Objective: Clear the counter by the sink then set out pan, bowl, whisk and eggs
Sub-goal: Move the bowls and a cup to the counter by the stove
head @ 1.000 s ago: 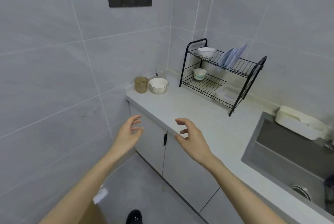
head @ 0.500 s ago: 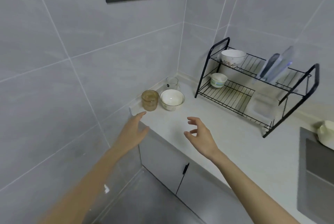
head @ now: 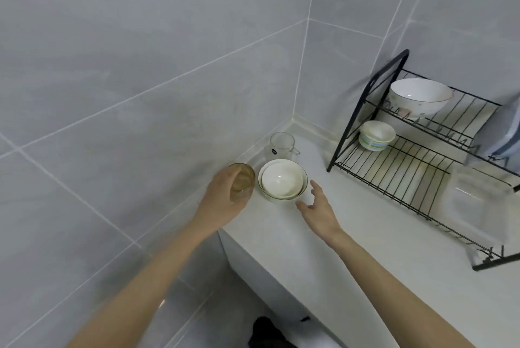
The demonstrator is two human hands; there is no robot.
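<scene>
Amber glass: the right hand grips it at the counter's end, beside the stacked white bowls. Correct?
No: the head view shows the left hand gripping the amber glass; the right hand hovers open by the stacked white bowls. The rest stands.

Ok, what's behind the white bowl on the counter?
A clear glass cup with a handle and a blue label stands right behind the white bowl. The bowl's rim hides the cup's base.
</scene>
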